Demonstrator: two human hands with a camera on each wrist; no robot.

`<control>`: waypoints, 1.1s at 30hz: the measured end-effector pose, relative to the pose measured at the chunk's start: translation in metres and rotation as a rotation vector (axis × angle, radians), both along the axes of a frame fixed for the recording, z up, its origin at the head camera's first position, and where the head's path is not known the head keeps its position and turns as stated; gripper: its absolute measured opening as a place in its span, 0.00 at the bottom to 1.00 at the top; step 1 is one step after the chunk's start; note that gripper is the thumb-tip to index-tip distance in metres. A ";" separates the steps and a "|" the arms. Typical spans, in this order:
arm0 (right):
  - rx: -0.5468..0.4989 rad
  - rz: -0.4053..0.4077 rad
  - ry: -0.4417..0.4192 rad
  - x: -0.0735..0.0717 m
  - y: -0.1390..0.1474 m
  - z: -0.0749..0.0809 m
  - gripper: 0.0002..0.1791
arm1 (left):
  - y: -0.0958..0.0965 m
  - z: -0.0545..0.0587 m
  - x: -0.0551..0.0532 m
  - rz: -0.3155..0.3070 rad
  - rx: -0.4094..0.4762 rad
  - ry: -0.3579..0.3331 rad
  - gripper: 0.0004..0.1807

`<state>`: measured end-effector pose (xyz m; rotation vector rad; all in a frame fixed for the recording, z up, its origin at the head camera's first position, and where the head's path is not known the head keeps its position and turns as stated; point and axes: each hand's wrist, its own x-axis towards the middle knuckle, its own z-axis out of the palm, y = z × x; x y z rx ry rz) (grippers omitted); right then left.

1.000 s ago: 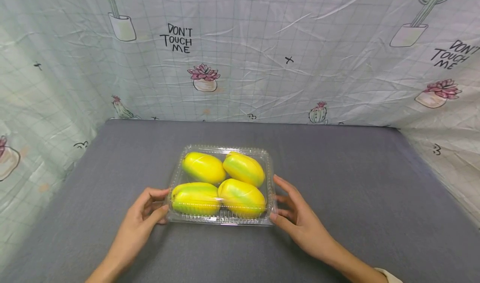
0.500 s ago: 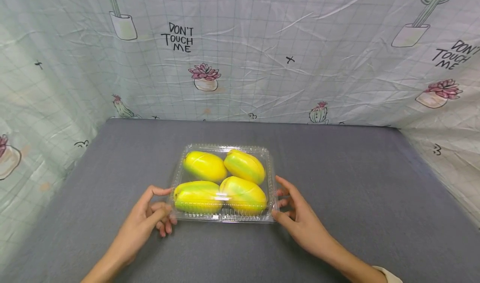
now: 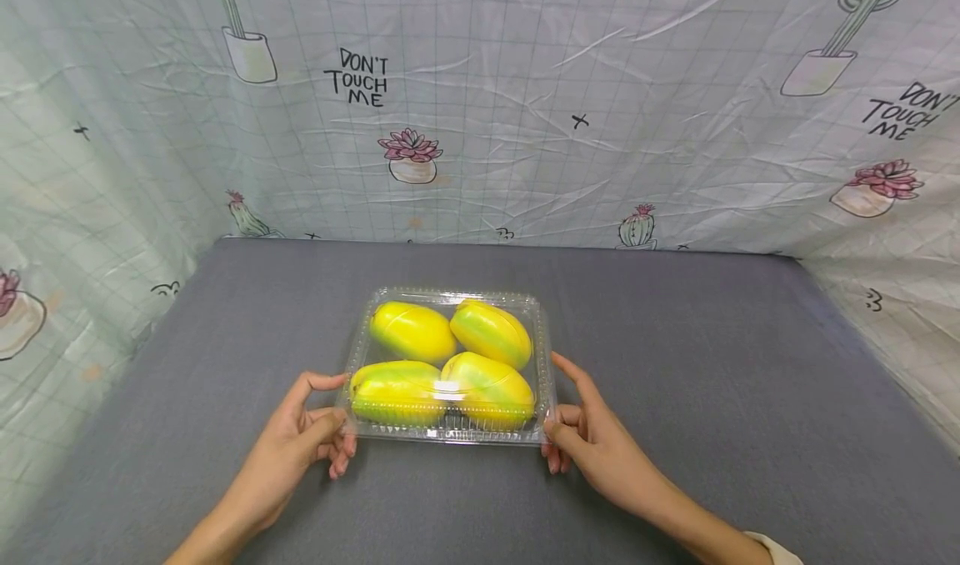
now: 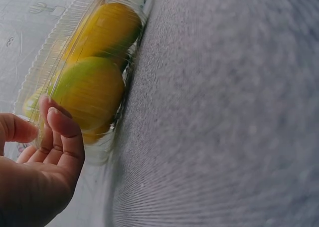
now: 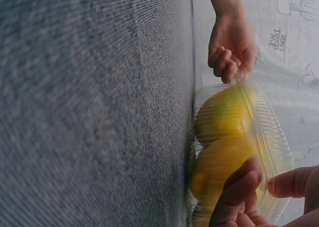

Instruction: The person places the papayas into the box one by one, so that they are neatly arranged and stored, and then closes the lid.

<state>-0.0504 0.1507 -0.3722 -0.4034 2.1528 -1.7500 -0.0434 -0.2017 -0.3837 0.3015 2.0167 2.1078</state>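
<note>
A clear plastic clamshell box (image 3: 450, 438) with its lid down sits on the dark grey tabletop. Inside lie several smooth yellow-green fruits (image 3: 487, 390), shaped like mangoes, in two rows. My left hand (image 3: 288, 440) pinches the rim at the near left corner, thumb above and the other fingertips hanging below, with the index finger along the left side. At the near right corner, my right hand (image 3: 600, 444) pinches the rim likewise, index finger stretched up the right side. Both wrist views show the box rim (image 4: 37, 122) between thumb and fingers.
Grey cloth (image 3: 675, 340) covers the table around the box. Behind it and at both sides hangs a pale curtain (image 3: 487, 132) printed with cacti and lettering.
The box has shifted slightly right and away. The lower fingers of the left hand, then of the right, have moved from the box's sides to below its near corners.
</note>
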 end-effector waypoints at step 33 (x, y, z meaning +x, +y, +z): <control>-0.191 0.004 -0.200 0.001 -0.005 -0.005 0.39 | 0.008 -0.012 0.005 -0.002 0.132 0.119 0.17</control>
